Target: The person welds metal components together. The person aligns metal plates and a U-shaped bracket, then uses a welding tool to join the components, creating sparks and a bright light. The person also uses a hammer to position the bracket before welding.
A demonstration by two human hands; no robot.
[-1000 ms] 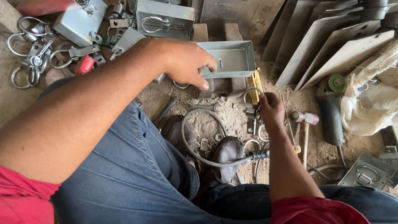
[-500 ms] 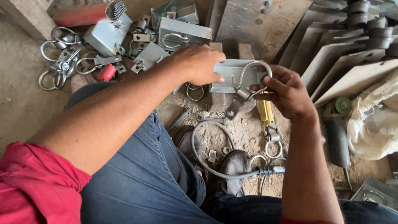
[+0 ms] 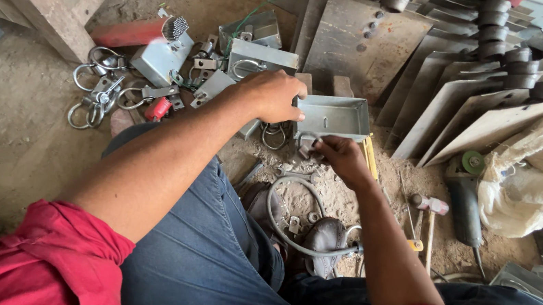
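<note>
The right hand [image 3: 343, 160] is covering most of a small metal ring [image 3: 307, 141], so its shape is staying unclear. The left hand [image 3: 271, 96] is hiding the near left corner of the grey metal box [image 3: 334, 117]. The grinder [image 3: 469, 204] tip is blurring into dirt. Stacked metal plates [image 3: 431, 89] are running off the top edge.

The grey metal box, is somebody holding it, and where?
Yes. The left hand grips the grey metal box by its left end wall. The right hand is at its front edge, pinching a small metal ring piece there.
</note>
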